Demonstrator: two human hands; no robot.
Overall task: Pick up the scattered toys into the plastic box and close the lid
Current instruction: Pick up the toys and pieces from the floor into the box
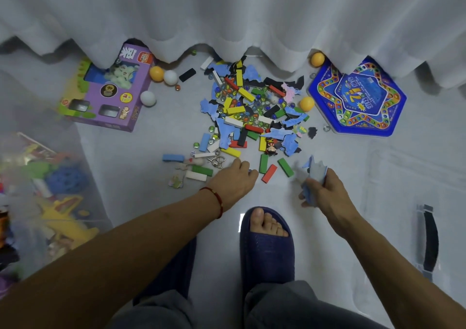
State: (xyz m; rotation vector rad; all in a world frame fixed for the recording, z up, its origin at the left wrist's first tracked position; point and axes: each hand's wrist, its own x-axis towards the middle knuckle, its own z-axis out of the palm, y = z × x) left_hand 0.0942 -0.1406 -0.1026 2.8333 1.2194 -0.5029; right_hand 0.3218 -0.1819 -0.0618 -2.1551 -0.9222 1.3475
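Blue foam puzzle pieces (314, 174) are bunched in your right hand (321, 190), fingers curled round them near the lower right of the pile; your left hand (233, 179) is down on the floor at the pile's near edge with fingers bent onto something small, though what it has hold of, if anything, is hidden under the knuckles. The plastic box (50, 190) stands at the left edge of the frame, clear-walled and already partly filled, well apart from both hands.

From here the main risk looks like the marbles (249, 106): they sit loose among the wooden blocks (245, 94), and a sweeping grab could send them rolling under the curtain (227, 13) at the top of the frame, where one green marble already lies. The thin foam pieces may slip out of your right hand's bunch on the way across to the box. Ping-pong balls (161, 75) beside the purple game box (106, 91) could roll at a nudge. Your slippered foot (267, 238) is close to stray blocks, so a step forward could kick them.

You are on a smooth, pale, slightly glossy floor (126, 152) against a white curtain; a blue star-patterned board (358, 96) lies at the upper right, and a black-handled lid (426, 240) seems to rest at the right edge
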